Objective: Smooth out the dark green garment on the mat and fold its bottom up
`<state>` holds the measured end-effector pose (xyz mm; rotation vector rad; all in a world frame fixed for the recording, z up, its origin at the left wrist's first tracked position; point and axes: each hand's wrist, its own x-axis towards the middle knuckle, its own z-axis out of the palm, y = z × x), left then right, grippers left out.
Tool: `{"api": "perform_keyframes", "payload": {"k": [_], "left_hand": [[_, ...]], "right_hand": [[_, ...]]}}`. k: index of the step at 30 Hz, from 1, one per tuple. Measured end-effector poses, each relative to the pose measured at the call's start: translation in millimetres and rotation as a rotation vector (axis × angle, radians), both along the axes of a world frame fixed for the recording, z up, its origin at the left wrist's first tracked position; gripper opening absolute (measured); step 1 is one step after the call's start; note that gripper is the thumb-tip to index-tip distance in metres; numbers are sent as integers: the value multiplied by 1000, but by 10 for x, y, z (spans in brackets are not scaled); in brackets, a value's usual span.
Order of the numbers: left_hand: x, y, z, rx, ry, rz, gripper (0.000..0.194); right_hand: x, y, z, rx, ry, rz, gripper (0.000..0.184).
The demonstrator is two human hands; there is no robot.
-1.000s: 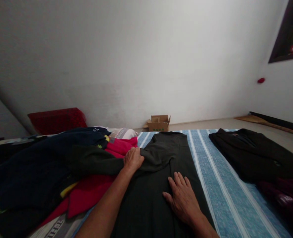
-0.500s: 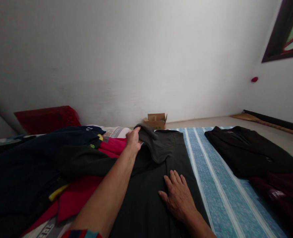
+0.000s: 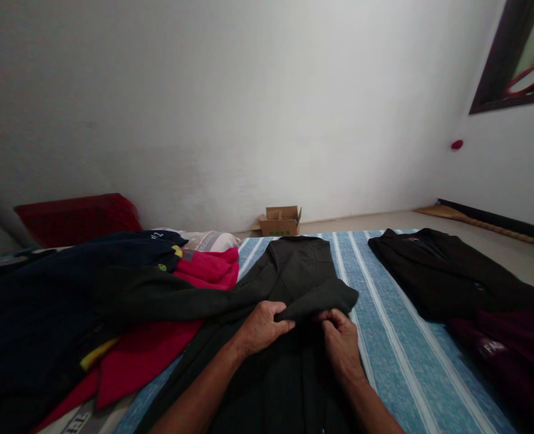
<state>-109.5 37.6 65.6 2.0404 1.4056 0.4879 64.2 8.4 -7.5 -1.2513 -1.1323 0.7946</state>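
Note:
A dark grey-green jacket [image 3: 294,265] lies spread on the blue striped sheet [image 3: 396,319], its one visible sleeve stretched out to the left over other clothes. My left hand [image 3: 267,328] pinches the edge of a folded-over flap near the jacket's middle. To its right, my right hand [image 3: 339,334] grips the same flap with thumb and fingers. The flap's corner sticks out past the jacket's right side, onto the sheet. Part of the lower jacket is covered by my forearms.
Left lies a heap with a navy garment [image 3: 45,301] and a red garment [image 3: 149,355]. A folded black garment [image 3: 457,277] and a maroon one [image 3: 511,343] lie right. A cardboard box [image 3: 279,223] stands by the wall, a red item [image 3: 77,217] at far left.
My left hand has come down and nearer from the collar area, bringing the cloth over the jacket. My right hand has gone from lying flat to gripping the flap.

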Motion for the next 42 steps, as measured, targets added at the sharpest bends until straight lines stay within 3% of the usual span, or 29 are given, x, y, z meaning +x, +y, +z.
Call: {"api": "perform_keyframes", "payload": {"k": [2,5,8,10,12,15,17,23,25,27,29,31,35,39,42], "left_hand": [[-19,-24,-45,-35,5,11,16],[-15,-64,-105,-61,-8,21,16],[27,-112,-135,-33,-26,14,16],[65,-139,-130,-14,-29,-18,14],[100,-153,-115,-6,-36,-55,12],[138,-155,-101,14,-60,-59,10],[150,-156,-91,35,-80,-68,9],[112,-117,86,-89,-22,-270,19],[80,10,145,-89,-40,-259,29],[50,226,149,-10,-98,-149,36],[31,496,94,99,-114,15,38],[31,758,-3,267,10,152,33],[103,1080,-237,393,157,137,24],[201,1172,-455,387,223,97,28],[245,1201,-573,386,286,84,33]], "right_hand": [[41,16,16,16,30,-1,15],[171,57,58,16,-27,-112,19],[338,122,88,-32,-180,-241,38],[420,164,93,-58,-288,-224,52],[457,190,86,-60,-380,-114,59],[454,196,62,-49,-471,96,52],[444,187,49,-29,-492,155,43],[463,163,104,12,-324,127,24],[477,153,141,45,-269,95,17],[496,145,173,57,-197,95,11],[527,141,198,58,-113,110,8],[569,139,222,47,-47,145,6],[666,120,283,-19,22,293,10],[716,90,337,-78,71,463,19],[694,87,337,-193,113,467,36]]}}
